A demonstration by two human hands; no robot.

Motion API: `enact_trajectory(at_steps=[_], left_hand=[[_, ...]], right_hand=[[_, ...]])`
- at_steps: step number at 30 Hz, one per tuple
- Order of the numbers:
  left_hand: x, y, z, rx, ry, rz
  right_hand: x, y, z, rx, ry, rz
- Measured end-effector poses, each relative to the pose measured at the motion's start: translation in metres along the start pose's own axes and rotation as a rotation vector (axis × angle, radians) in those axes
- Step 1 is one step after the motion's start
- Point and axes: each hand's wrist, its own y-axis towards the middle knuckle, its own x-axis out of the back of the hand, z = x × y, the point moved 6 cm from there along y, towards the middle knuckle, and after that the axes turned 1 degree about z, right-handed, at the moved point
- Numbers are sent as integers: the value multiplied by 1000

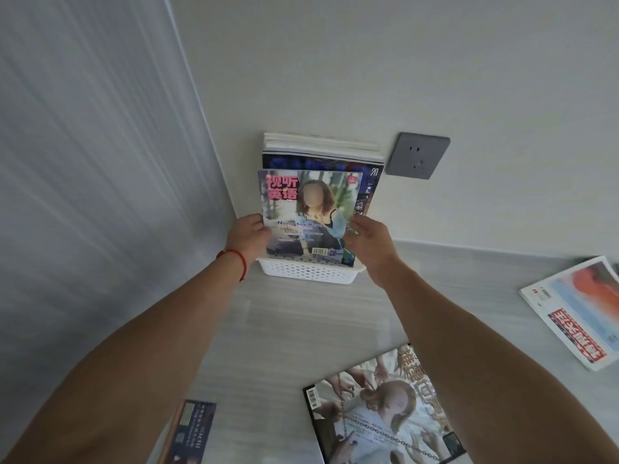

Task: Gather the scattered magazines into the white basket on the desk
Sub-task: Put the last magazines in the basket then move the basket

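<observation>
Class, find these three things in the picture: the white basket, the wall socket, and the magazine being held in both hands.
white basket (306, 272), head view: on its perforated front wall.
wall socket (417, 155), head view: on the middle of its grey plate.
held magazine (310, 209), head view: on the middle of its front cover.

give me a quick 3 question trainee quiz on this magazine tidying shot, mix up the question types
1. True or false: both hands grip the magazine standing in the white basket.
2. Multiple choice: how many magazines still lie on the desk? A one, B three, C five.
3. Fill in: the wrist of the left hand wears a ____ string bracelet.

Key: 1 true, the right hand holds the other edge. 2 B. 3 red.
</observation>
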Motion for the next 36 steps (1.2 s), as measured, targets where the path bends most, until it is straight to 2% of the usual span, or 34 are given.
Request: enact_trajectory(at_steps=[2,4,5,8,10,12,17,21,25,30,33,36], left_hand=[[-4,-2,-3,-11,-29,61],[-8,-8,-8,7,-21,63],[-8,-13,-12,17,-2,30],[-7,-37,-25,-62,164,-236],[-22,-58,-29,-95,135,-303],[-55,-75,-30,-116,132,-224],[-177,-126,-38,-171,324,158],[-265,-167,-49,-242,498,436],[-345,-203,-67,-280,627,613],[-420,-232,-84,-323,722,717],[-451,-237,-82,-347,735,746],[-470,-236,-75,-354,784,744]], right_hand=[[-3,-2,-1,4,35,65],[3,-6,-2,-20,38,53],[9,-11,-2,-15,34,48],[37,-33,-9,34,-67,49],[69,-50,-25,46,-117,4],[111,-66,-46,45,-143,-63],[241,-110,-107,-108,-305,-221],[333,-136,-141,-194,-632,-192],[408,-150,-178,-316,-741,-183],[452,-134,-208,-328,-829,-217],[455,-118,-221,-281,-997,-129],[440,-121,-233,-230,-1061,-67]])
